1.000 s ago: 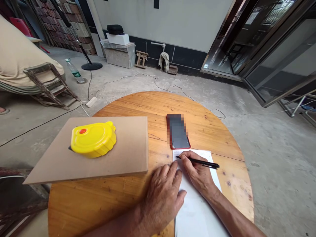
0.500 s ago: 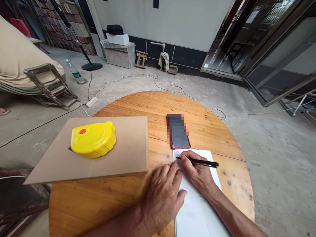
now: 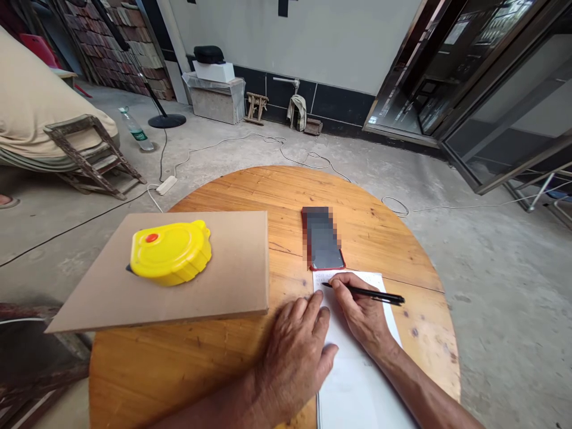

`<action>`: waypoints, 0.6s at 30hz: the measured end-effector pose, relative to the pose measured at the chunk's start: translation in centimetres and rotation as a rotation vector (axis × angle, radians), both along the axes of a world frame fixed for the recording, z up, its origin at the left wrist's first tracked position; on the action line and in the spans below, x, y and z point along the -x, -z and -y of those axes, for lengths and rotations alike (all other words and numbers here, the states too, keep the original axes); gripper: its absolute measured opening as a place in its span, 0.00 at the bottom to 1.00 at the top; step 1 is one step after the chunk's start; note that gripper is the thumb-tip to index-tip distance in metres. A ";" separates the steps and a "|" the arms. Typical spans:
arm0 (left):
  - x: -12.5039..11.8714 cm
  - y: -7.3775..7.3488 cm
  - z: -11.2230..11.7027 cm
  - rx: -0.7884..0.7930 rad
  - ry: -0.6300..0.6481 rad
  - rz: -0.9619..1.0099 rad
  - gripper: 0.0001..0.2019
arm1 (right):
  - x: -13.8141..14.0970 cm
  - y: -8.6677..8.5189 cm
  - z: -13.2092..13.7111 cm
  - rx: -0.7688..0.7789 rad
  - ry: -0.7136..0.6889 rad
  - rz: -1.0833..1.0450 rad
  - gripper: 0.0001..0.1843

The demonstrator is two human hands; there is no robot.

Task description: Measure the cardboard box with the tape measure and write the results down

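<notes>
My right hand [image 3: 364, 313] is closed round a black pen [image 3: 373, 293], its tip at the upper left of a white paper pad [image 3: 353, 381]. Small handwriting shows along the pad's top edge, too fine to read. My left hand [image 3: 298, 342] lies flat across the pad's left edge, fingers stretched out, holding nothing. Just beyond the pad lies a phone [image 3: 326, 238] in a red case, partly blurred out. To the left, a yellow chalk-line reel or tape case [image 3: 172, 253] with a red button rests on a flat brown cardboard box [image 3: 236, 268].
All this stands on a round wooden table [image 3: 179, 363]; the box overhangs its left side. On the floor beyond are a wooden folding stool [image 3: 96, 155], a plastic bottle [image 3: 136, 131], a power strip [image 3: 167, 185] and loose cables. At right is a metal-framed glass door [image 3: 504, 119].
My right hand has shifted the pen slightly to the right along the writing, and the pen's rear end has swung right. My left hand has stayed in place.
</notes>
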State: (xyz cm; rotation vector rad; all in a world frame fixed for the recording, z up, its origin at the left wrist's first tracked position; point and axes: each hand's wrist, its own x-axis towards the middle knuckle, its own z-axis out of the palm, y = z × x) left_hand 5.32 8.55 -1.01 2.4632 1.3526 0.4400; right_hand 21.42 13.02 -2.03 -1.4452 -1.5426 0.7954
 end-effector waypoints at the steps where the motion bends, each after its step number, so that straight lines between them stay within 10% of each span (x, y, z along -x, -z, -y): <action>1: 0.0 0.0 0.0 -0.003 0.001 -0.001 0.20 | 0.0 0.0 0.0 0.001 0.005 -0.003 0.11; 18: -0.2 0.2 0.0 -0.016 -0.008 -0.005 0.19 | 0.3 -0.2 -0.2 -0.037 0.000 0.015 0.11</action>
